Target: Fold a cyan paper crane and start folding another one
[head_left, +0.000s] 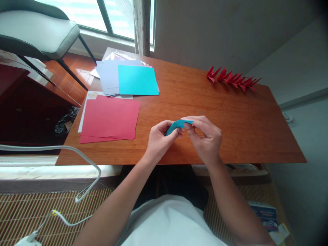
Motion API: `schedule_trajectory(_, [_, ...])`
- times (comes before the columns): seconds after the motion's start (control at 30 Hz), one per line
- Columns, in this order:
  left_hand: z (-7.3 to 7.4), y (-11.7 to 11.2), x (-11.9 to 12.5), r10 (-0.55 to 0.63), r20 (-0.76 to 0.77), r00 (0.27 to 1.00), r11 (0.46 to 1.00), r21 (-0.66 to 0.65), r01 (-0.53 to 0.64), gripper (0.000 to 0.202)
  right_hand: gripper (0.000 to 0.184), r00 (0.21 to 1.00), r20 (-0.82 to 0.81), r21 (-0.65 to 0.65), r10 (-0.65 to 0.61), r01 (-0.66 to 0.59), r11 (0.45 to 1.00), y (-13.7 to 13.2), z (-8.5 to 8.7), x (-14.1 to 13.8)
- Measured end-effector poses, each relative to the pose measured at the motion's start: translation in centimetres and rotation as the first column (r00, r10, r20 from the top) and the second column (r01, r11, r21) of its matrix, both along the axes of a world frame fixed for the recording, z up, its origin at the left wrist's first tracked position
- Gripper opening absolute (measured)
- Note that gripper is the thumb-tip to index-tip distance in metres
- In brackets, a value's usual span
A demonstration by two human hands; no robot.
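Note:
A small piece of folded turquoise paper [175,125] is held up over the near part of the wooden table. My left hand [162,138] is closed on its left end, thumb on the near side. At its right end, my right hand [206,135] pinches it between thumb and fingers. The fingers cover parts of the paper, so its full folded shape is hidden. To the left lie red paper sheets [110,118]. Behind them, a turquoise sheet [138,80] rests on a stack of pale sheets [109,77].
Several red folded paper cranes [232,79] stand in a row at the table's [243,126] back right. A chair [41,32] is by the window at the far left. A white cable [84,155] loops past the table's front left corner.

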State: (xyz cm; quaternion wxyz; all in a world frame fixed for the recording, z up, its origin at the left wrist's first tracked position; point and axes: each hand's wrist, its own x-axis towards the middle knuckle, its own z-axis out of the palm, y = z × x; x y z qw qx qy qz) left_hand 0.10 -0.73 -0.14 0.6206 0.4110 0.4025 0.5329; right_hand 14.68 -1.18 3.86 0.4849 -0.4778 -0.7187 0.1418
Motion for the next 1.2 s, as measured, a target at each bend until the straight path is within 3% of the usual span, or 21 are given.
schedule_trajectory(0.27, [0.0, -0.1, 0.1, 0.038, 0.015, 0.999, 0.999, 0.004, -0.038, 0.011, 0.016, 0.999, 0.032, 0.064, -0.011, 0.009, 0.998, -0.4, -0.1, -0.4])
schedule_trajectory(0.47, [0.0, -0.1, 0.0, 0.11, 0.002, 0.994, 0.994, -0.005, -0.11, 0.014, 0.03, 0.989, 0.15, 0.18, -0.007, -0.02, 0.983, -1.9, -1.5, -1.2])
schedule_trajectory(0.67, [-0.1, -0.1, -0.1, 0.092, 0.119, 0.989, 0.995, -0.053, -0.086, 0.017, 0.044, 0.97, 0.244, 0.261, 0.009, -0.075, 0.962, -2.9, -3.1, -1.7])
schedule_trajectory(0.97, [-0.7, -0.1, -0.5, 0.036, 0.135, 0.99, 0.998, -0.052, -0.029, 0.025, 0.041, 0.977, 0.211, 0.3, 0.04, -0.104, 0.948, -1.7, -3.2, -1.0])
schedule_trajectory(1.2, [-0.3, -0.1, -0.5, 0.023, 0.313, 0.949, 0.99, -0.136, 0.02, 0.029, 0.048, 0.957, 0.286, 0.301, 0.048, -0.137, 0.944, -1.5, -3.9, -0.2])
